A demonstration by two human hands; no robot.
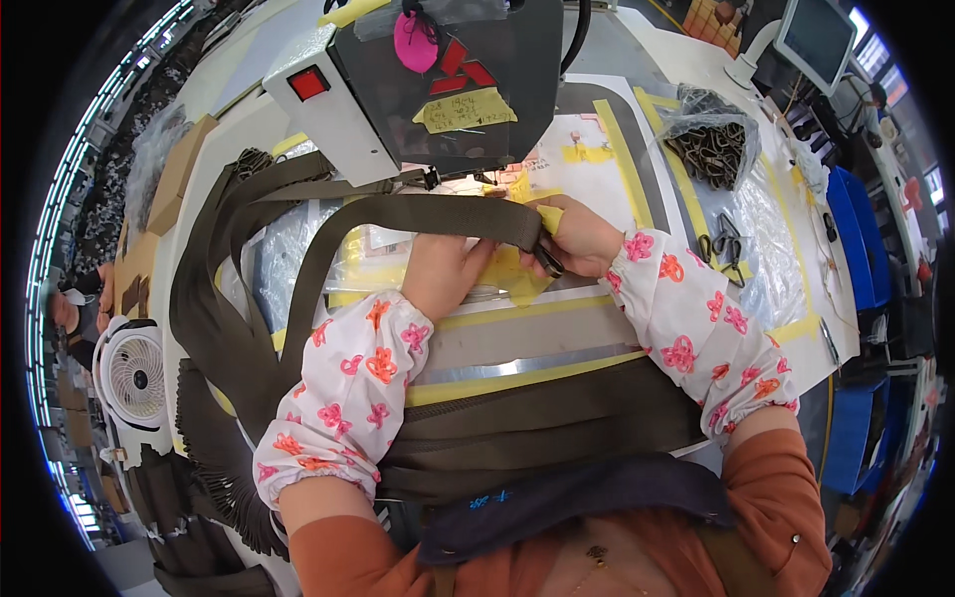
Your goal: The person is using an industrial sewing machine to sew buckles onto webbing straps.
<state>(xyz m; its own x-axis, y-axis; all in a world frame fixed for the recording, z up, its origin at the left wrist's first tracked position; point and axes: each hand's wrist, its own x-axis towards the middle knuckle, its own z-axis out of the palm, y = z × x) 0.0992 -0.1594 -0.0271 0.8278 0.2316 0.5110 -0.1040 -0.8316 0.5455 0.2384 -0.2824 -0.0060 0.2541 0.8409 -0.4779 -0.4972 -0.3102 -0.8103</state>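
A wide dark olive webbing strap (418, 212) arches over the work plate of a sewing machine (438, 90). My right hand (587, 242) is closed round its looped end, where a dark metal buckle (547, 261) hangs at the fingers. My left hand (441, 271) is below the strap, fingers bent together and partly hidden by it; what they pinch is out of sight. Yellow tape (529, 284) lies beneath and between both hands. The machine's needle area is just beyond them. White flowered sleeve covers reach over both forearms.
More olive straps (224, 289) hang in loops at the left, and a stack of straps (537, 423) lies at the near edge. On the right are a plastic bag of metal buckles (711, 149) and scissors (728, 239). A white fan (132, 374) stands far left, blue bins (858, 239) far right.
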